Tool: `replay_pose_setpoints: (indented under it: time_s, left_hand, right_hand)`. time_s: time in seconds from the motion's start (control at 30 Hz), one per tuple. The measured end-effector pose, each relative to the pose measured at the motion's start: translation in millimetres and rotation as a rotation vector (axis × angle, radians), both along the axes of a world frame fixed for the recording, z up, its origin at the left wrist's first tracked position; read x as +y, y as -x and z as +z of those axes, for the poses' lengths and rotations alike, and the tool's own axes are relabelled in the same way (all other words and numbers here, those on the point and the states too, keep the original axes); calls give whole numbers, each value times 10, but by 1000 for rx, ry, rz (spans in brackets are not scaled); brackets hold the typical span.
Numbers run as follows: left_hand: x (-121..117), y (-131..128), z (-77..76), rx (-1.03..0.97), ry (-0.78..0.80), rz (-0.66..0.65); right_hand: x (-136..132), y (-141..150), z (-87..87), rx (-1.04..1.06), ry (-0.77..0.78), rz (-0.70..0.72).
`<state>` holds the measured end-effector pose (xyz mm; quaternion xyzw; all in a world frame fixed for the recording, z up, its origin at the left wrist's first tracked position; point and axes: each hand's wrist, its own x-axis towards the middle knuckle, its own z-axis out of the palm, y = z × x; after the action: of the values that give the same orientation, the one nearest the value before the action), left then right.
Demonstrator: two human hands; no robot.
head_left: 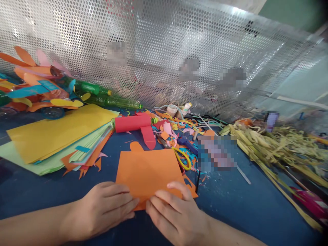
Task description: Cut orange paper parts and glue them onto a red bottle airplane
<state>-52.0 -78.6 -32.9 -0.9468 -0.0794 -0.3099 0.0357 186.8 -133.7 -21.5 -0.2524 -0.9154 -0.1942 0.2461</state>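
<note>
the orange sheet [150, 174] is touched along its near edge by both hands: its left part by the left hand [107, 208], fingers laid together, its right part by the right hand [176, 212], fingers bent. whether it is pinched cannot be told. beyond it, a red-wrapped bottle [133, 123] is seen.

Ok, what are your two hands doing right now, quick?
Left hand: fingers together, resting on the near edge of the orange paper.
Right hand: fingers bent, on the same edge of that paper.
</note>
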Motion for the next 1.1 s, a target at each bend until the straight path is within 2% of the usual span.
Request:
replay_pose_setpoints:
  time_s: [0.17, 0.43, 0.73, 0.9, 1.1]
  left_hand:
    - [98, 140, -74, 14, -29, 88]
    - [321, 279, -3, -101, -16, 150]
    - [393, 326, -39, -99, -88, 166]
    - [438, 377, -32, -107, -10, 167]
    - [487, 334, 38, -220, 42, 250]
  right_hand:
    - [56, -104, 49, 86, -8, -99]
    - [276, -282, 109, 198, -28, -236]
    - [418, -416, 28, 238, 29, -211]
    - [482, -495, -11, 288, 78, -281]
    - [529, -550, -19, 360, 168, -326]
